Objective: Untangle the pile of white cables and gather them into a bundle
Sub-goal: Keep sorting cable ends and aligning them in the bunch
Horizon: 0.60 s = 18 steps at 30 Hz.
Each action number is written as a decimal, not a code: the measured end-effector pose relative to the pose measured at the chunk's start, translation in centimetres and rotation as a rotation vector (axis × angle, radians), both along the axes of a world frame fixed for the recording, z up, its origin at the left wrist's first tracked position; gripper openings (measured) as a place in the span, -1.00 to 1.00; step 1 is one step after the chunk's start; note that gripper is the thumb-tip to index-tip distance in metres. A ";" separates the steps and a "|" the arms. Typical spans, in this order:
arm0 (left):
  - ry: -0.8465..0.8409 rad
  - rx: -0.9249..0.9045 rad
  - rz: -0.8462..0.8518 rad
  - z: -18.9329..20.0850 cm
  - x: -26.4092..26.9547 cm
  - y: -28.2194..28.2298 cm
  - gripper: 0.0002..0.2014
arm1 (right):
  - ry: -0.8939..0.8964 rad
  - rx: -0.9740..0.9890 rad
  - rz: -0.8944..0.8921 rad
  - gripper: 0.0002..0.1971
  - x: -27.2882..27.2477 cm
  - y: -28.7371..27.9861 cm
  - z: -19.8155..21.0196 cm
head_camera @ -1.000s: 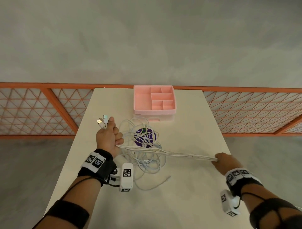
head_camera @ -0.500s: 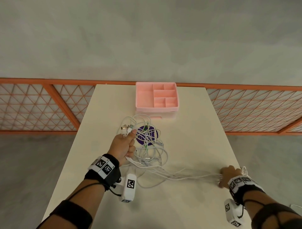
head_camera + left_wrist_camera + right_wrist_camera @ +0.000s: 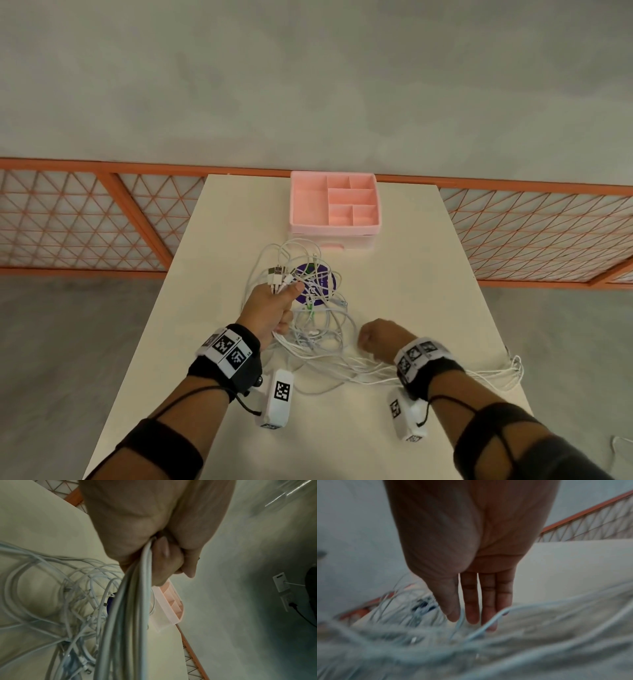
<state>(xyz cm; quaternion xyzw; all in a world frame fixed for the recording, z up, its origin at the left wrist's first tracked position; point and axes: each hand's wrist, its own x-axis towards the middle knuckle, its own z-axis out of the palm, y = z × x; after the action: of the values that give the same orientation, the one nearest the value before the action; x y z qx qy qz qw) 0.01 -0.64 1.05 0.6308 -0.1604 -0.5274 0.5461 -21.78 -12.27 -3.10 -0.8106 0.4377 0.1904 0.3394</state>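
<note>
Your left hand (image 3: pixel 274 308) is clenched round a sheaf of white cables (image 3: pixel 318 329), their plug ends (image 3: pixel 279 275) sticking up past your thumb at mid-frame. Your right hand (image 3: pixel 375 339) has its fingers (image 3: pixel 470 601) straight and released, resting among loose strands at centre right. The rest of the tangle sprawls over a purple disc (image 3: pixel 320 281) below the pink organiser (image 3: pixel 334 205) on the table (image 3: pixel 411 274). You look mid-gathering; next, probably take a fresh grip near the left fist and draw the strands straight.

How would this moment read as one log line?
left hand: grips white cables near plugs | right hand: open, fingers straight among strands | pile: tangled on table | bundle: unfinished
</note>
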 end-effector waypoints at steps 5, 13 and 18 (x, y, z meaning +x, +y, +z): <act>0.012 -0.006 -0.044 0.1 0.2 0.3 -0.60 | 0.085 -0.075 0.215 -0.86 0.9 3.4 -3.5; -0.023 -0.049 0.017 0.1 -0.5 0.0 -0.64 | 0.142 -0.228 0.299 -0.74 0.0 3.5 -3.3; -0.039 -0.090 0.064 0.7 -0.3 -0.6 -0.68 | -0.250 -0.109 -0.082 -0.93 0.3 -0.5 2.1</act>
<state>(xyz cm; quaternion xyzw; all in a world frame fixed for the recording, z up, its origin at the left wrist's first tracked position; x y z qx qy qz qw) -0.31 -1.21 1.78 0.6205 -0.1741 -0.4897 0.5872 -21.46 -12.76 -1.01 -0.8265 0.4345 0.0497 0.3544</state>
